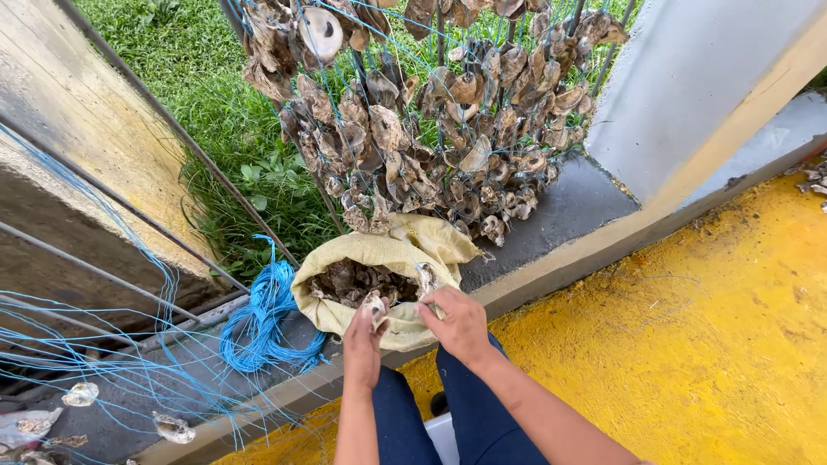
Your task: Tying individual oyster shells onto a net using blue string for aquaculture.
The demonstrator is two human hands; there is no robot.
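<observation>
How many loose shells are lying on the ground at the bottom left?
3 that show clearly: one pale shell among the blue strings, one shell further right, one near the left edge. More may be hidden in the corner.

Hanging strung shells (431, 112) crowd above the open sack (379, 258); blue cord (263, 323) lies left; yellow floor (706, 344) right lies open.

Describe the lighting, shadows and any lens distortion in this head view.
Head view: soft, even daylight, no glare; only faint shadows under the left hand, right hand and sack. Wide-lens bending curves the wall edges; the shells stay sharp.
</observation>
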